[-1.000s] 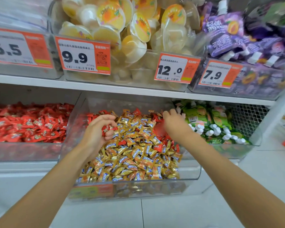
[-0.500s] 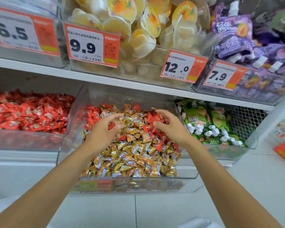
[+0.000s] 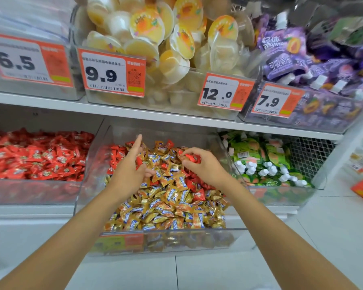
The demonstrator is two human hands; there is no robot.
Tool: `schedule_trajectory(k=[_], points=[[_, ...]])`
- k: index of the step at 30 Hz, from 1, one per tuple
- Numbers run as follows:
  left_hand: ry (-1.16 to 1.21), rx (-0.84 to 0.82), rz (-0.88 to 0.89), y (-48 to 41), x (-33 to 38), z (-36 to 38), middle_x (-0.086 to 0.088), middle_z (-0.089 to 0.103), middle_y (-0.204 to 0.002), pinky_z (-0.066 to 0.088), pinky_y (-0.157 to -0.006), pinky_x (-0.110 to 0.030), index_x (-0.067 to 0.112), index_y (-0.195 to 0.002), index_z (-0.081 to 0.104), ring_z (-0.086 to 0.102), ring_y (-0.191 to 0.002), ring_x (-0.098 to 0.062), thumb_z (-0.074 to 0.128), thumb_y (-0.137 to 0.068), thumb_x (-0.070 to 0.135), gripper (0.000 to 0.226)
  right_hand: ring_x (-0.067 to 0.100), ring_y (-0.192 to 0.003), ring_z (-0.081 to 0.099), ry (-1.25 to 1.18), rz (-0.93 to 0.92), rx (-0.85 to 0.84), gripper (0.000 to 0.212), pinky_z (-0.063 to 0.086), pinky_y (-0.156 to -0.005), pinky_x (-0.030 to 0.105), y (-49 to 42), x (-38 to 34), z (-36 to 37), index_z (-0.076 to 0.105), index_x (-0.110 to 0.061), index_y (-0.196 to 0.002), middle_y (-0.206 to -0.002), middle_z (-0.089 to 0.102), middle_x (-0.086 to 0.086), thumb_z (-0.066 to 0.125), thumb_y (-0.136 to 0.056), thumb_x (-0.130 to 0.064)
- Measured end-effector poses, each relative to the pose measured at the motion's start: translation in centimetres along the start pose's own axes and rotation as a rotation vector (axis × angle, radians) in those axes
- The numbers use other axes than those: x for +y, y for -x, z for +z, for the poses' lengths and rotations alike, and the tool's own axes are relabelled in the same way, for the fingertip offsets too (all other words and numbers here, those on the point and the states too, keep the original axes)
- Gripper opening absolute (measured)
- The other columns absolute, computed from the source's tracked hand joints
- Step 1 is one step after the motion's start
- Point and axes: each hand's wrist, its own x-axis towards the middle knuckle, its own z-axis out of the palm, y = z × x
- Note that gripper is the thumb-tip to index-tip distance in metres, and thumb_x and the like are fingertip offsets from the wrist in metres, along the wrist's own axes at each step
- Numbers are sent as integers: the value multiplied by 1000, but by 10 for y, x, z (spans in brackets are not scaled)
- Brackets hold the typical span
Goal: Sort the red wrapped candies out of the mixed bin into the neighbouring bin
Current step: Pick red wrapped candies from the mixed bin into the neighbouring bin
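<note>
Three clear bins side by side on the lower shelf, with the mixed bin [image 3: 166, 232] in the middle, its front jutting out past the shelf edge. Heaped inside with gold wrapped candies [image 3: 168, 208], and red wrapped candies [image 3: 198, 194] scattered among them, thickest toward the mixed bin's back and right side.

Just left of the mixed bin, the neighbouring bin [image 3: 29, 191], filled with red candies [image 3: 36, 158] of the same kind. Just right of the mixed bin, a bin of green pouches [image 3: 260, 151] with white caps.

Above the mixed bin, on the upper shelf [image 3: 50, 101], a bin of jelly cups [image 3: 147, 24] carrying a 9.9 price tag [image 3: 113, 74] and a 12.0 price tag [image 3: 222, 93]. Up and to the right of the mixed bin, purple pouches [image 3: 285, 59] behind a 7.9 price tag [image 3: 275, 101]. Up and to the left, a 6.5 price tag [image 3: 27, 59].

Over the back left of the mixed bin, the left hand [image 3: 130, 166], fingers straight and spread apart, index finger stretched toward the back wall. Over the back right of the mixed bin, the right hand [image 3: 208, 167], fingers curled and pinching a single red candy [image 3: 192, 158] at the top of the heap.
</note>
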Motion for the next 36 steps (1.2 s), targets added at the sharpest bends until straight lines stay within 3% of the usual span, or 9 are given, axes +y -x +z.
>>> schedule_trajectory(k=[6,10,14,18,23,27,30,32,36], points=[[-69,37,12,-5,-3,-1,-2,53,-126,58,-76,-38,26,-139,39,70,-76,-11,45,-99,6,45,9,-102,67,-374,64,11,22,52,-95,30,9,-10,-22,69,-26,-116,-111,71,-6,62,-95,-27],[-48,86,15,-5,1,-1,4,63,-97,46,-51,-13,23,-126,49,62,-55,-8,59,-95,18,33,19,-100,70,-473,134,-29,23,55,-93,43,12,-11,-25,67,-26,-117,-110,72,3,57,-97,-32],[25,34,48,-3,1,-3,3,60,-120,49,-52,-17,30,-146,35,66,-55,-12,49,-98,6,56,13,-88,71,-438,80,6,25,57,-78,24,16,-15,-25,67,-22,-117,-103,71,-4,60,-95,-30],[-54,-28,18,-1,1,-3,12,37,-130,50,-60,-20,40,-152,11,70,-67,-10,44,-100,6,71,4,-89,69,-271,59,15,26,56,-81,22,17,-11,-30,70,-28,-110,-100,71,-11,71,-86,-38],[-69,41,-12,-3,5,-3,-4,63,-106,44,-50,-15,24,-125,53,60,-68,-16,43,-101,11,30,-14,-81,59,-234,52,129,25,40,-71,1,19,-12,-40,73,-15,-91,-91,67,-16,66,-89,-39],[-136,4,76,-4,18,4,0,58,-118,40,-50,-20,28,-111,58,51,-65,-16,59,-94,23,18,-1,-88,60,-272,77,187,22,42,-78,14,24,-9,-49,73,-18,-92,-94,68,-11,64,-92,-38],[-76,-161,127,-5,36,25,5,58,-87,38,-47,-17,28,-103,62,42,-48,-1,70,-86,29,20,-5,-82,59,-286,50,213,22,43,-74,8,34,-7,-59,73,-16,-93,-92,69,-9,63,-92,-36],[-124,-255,183,-7,46,45,6,56,-82,42,-56,-13,28,-103,63,47,-56,1,75,-81,33,25,-8,-75,57,-308,43,237,22,43,-69,5,41,-4,-65,73,-15,-92,-86,67,-12,64,-92,-35],[-518,-440,283,-17,48,76,8,51,-107,43,-83,-26,30,-116,61,52,-96,-9,77,-74,46,48,-8,-68,56,-331,38,258,16,41,-65,6,51,-1,-73,72,-17,-86,-76,64,-15,65,-91,-31]])
